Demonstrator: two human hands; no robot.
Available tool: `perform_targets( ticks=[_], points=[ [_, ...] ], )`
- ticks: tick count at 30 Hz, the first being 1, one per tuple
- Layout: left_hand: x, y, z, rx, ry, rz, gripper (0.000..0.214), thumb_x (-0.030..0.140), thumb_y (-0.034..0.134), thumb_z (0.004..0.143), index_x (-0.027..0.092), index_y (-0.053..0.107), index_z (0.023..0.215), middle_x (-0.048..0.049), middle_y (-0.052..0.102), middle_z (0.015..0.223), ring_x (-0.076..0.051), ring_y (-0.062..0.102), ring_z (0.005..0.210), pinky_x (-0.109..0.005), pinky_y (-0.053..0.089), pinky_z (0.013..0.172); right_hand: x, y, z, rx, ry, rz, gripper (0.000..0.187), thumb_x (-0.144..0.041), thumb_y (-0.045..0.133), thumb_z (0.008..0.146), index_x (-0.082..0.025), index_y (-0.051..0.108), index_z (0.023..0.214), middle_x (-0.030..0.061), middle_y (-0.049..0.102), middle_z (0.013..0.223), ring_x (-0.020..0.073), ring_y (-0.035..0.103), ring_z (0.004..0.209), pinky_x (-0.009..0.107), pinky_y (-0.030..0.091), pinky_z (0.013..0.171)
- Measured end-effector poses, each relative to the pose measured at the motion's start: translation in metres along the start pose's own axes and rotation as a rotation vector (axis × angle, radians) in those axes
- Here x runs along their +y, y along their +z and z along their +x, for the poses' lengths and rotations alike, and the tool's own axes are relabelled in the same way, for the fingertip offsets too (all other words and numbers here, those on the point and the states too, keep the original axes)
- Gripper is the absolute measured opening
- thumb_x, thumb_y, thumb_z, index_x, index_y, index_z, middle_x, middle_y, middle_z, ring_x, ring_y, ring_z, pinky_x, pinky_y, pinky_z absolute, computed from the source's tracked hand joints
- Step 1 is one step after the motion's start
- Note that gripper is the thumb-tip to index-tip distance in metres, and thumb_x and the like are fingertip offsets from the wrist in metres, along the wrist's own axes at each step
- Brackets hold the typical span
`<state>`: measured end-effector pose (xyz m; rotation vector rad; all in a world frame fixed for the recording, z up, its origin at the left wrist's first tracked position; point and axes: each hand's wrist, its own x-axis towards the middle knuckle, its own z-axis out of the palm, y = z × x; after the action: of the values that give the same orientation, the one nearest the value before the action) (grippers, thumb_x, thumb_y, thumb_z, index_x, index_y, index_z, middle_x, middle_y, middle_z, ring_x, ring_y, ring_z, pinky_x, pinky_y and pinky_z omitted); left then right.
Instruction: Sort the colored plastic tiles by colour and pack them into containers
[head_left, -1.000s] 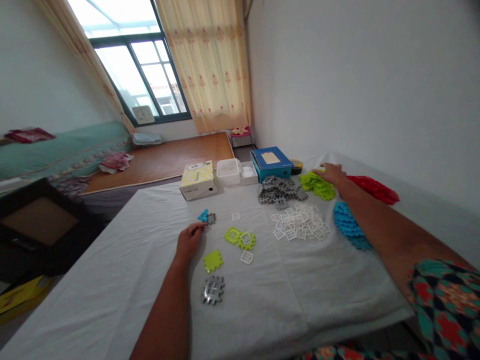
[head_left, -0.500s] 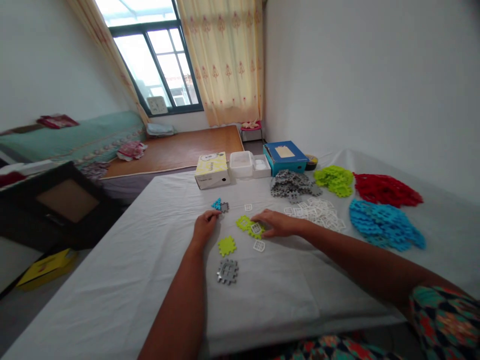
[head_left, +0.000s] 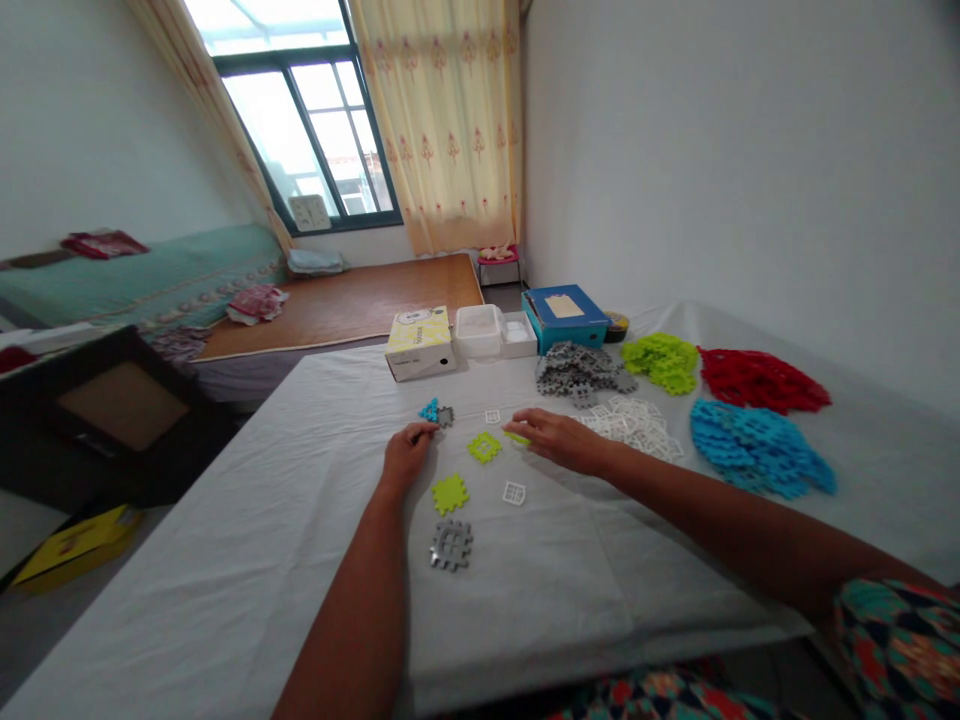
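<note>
My left hand (head_left: 406, 455) rests on the white table cloth (head_left: 225, 560), fingers curled, fingertips close to a small blue and grey piece (head_left: 436, 412). My right hand (head_left: 553, 438) is closed on a lime green interlocking tile (head_left: 517, 437) just above the cloth. Another lime tile (head_left: 484, 446) lies between my hands. In front of them lie a second lime tile (head_left: 450, 493), a white square grid piece (head_left: 514, 492) and a grey tile (head_left: 451, 545). A small white piece (head_left: 492, 415) sits further back.
Piles of tiles lie at the right: grey (head_left: 577, 370), white (head_left: 634, 422), lime (head_left: 661, 360), red (head_left: 757, 378), blue (head_left: 754, 448). A yellow box (head_left: 420, 343), clear containers (head_left: 491, 332) and a blue box (head_left: 564, 313) line the far edge. The wall runs close on the right.
My right hand came back from the lime pile to the middle of the table and now grips a lime tile. The white piece on that tile is gone. The left hand barely moved.
</note>
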<state>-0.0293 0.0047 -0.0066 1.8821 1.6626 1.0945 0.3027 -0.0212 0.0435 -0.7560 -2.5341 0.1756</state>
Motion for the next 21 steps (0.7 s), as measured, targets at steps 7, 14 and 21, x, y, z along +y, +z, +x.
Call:
perform_targets(
  ticks=[7,14,21],
  points=[
    [-0.004,-0.001,0.003,-0.008,0.022,0.025,0.034,0.031,0.048,0.074,0.020,0.075,0.092,-0.0047,0.075,0.090,-0.022,0.067,0.088,-0.034,0.051,0.087,0.021,-0.021,-0.021,-0.064,0.399,0.260,0.061,-0.047,0.081,0.067,-0.014,0.065,0.115,0.0073,0.070,0.087,0.0186,0.065,0.071,0.030,0.053,0.067],
    [0.004,-0.006,0.002,-0.006,0.003,0.062,0.034,0.036,0.049,0.073,0.021,0.075,0.090,-0.0042,0.075,0.088,-0.023,0.067,0.086,-0.034,0.052,0.084,0.069,-0.064,-0.042,0.115,0.564,0.116,0.062,-0.053,0.074,0.072,-0.016,0.062,0.120,0.0070,0.072,0.090,0.0191,0.067,0.077,0.028,0.051,0.070],
    [0.002,-0.006,0.005,-0.002,-0.001,0.031,0.035,0.038,0.050,0.072,0.021,0.075,0.089,-0.0043,0.074,0.086,-0.023,0.067,0.085,-0.035,0.052,0.084,0.186,-0.152,-0.092,0.363,1.120,-0.393,0.057,-0.054,0.067,0.077,-0.014,0.062,0.118,0.0147,0.070,0.105,0.0250,0.066,0.088,0.031,0.048,0.070]
  ],
)
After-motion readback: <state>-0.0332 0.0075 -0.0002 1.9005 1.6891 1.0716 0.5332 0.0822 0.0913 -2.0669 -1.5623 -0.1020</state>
